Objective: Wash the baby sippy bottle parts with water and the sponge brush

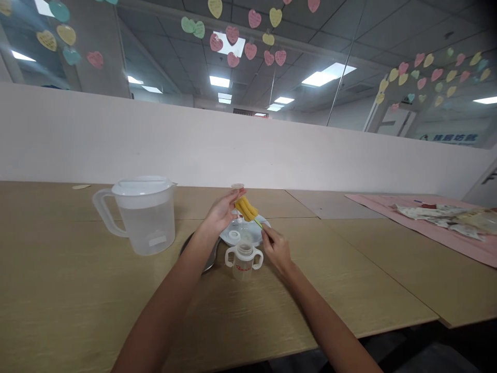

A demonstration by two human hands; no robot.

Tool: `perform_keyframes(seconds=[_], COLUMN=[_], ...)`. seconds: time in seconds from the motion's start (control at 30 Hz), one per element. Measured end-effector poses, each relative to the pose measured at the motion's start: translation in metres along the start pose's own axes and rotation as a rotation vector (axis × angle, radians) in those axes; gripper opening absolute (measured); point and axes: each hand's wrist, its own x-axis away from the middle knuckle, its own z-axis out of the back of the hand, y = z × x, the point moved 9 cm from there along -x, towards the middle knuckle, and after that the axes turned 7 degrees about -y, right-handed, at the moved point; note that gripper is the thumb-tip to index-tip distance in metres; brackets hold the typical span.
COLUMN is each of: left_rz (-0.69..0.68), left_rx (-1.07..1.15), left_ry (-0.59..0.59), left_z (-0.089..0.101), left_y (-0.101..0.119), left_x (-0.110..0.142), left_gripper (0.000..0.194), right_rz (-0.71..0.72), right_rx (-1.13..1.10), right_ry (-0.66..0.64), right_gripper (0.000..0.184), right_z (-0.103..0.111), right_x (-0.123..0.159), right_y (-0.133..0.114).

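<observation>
My right hand (276, 249) is closed around the thin green handle of a bottle brush (247, 209). Its yellow sponge head points up and to the left. My left hand (222, 211) is at the sponge head, its fingers closed against the sponge's far side, where they are partly hidden. Just below stands a clear sippy cup (243, 268) with two white handles, red lettering and an uncovered mouth. Behind it, a pale plate (256, 236) carries a white ring (233, 236) and other small parts. A clear, round-topped item (237, 186) with some red shows past my left fingertips.
A lidded translucent pitcher (149, 220) containing water stands on the left. A dark metal dish (212, 259) is partly covered by my left forearm. On the right, a pink mat (435, 243) bears cloths (438, 213) and plastic packaging. A white low wall (233, 150) borders the table's back.
</observation>
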Motion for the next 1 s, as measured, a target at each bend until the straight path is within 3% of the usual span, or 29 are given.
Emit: perform_keyframes(seconds=[0.17, 0.3, 0.43, 0.67, 0.83, 1.0], left_rz=[0.029, -0.086, -0.089, 0.008, 0.050, -0.015], left_rx=[0.017, 0.027, -0.033, -0.092, 0.069, 0.109], left_ry=[0.041, 0.103, 0.079, 0.007, -0.088, -0.016], left_z=[0.006, 0.017, 0.021, -0.001, -0.023, -0.011], left_y=[0.001, 0.013, 0.013, 0.000, -0.006, 0.010], left_x=[-0.001, -0.003, -0.006, 0.002, 0.004, 0.005], left_gripper=[0.011, 0.004, 0.012, 0.020, 0.018, 0.013], right_rz=[0.031, 0.052, 0.039, -0.048, -0.074, -0.093], right_rx=[-0.007, -0.016, -0.123, -0.377, -0.421, -0.438], right_ry=[-0.060, -0.146, -0.171, 0.021, -0.020, -0.122], right_gripper=[0.031, 0.029, 0.027, 0.030, 0.031, 0.031], right_z=[0.001, -0.006, -0.007, 0.005, -0.003, -0.015], right_x=[-0.003, -0.004, -0.003, -0.004, -0.005, -0.004], right_y=[0.002, 0.005, 0.008, 0.016, 0.022, 0.028])
